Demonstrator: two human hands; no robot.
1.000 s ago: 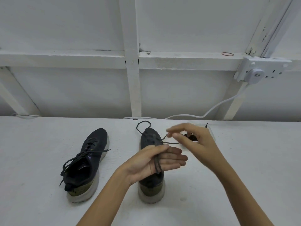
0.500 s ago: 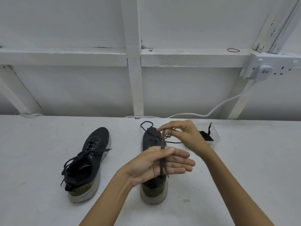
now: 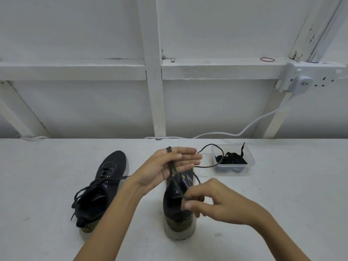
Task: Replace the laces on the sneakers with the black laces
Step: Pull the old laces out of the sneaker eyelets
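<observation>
Two dark sneakers with olive heels stand on the white table [image 3: 282, 204]. The left sneaker [image 3: 101, 191] is laced, its lace ends loose. Partly hidden behind my hands, the right sneaker [image 3: 175, 211] shows no lace in its eyelets. My left hand [image 3: 165, 168] hovers over its toe with fingers straight, and the thumb pins a dark lace [image 3: 172, 172] that runs down across the palm. My right hand [image 3: 216, 202] pinches the same lace lower down, above the sneaker's opening. The lace's free part loops right toward a clear tub [image 3: 250, 161] holding black laces [image 3: 233, 160].
A white wall with wooden framing rises just behind the table. A socket with a plug [image 3: 301, 81] sits at upper right, and its white cable [image 3: 254, 123] drops to the table's back edge. A red rubber band [image 3: 267, 59] lies on the ledge.
My right hand has moved from beyond the sneaker's toe back toward me, drawing the lace down across my left palm. My left hand has risen and shifted toward the toe. The tub is now uncovered.
</observation>
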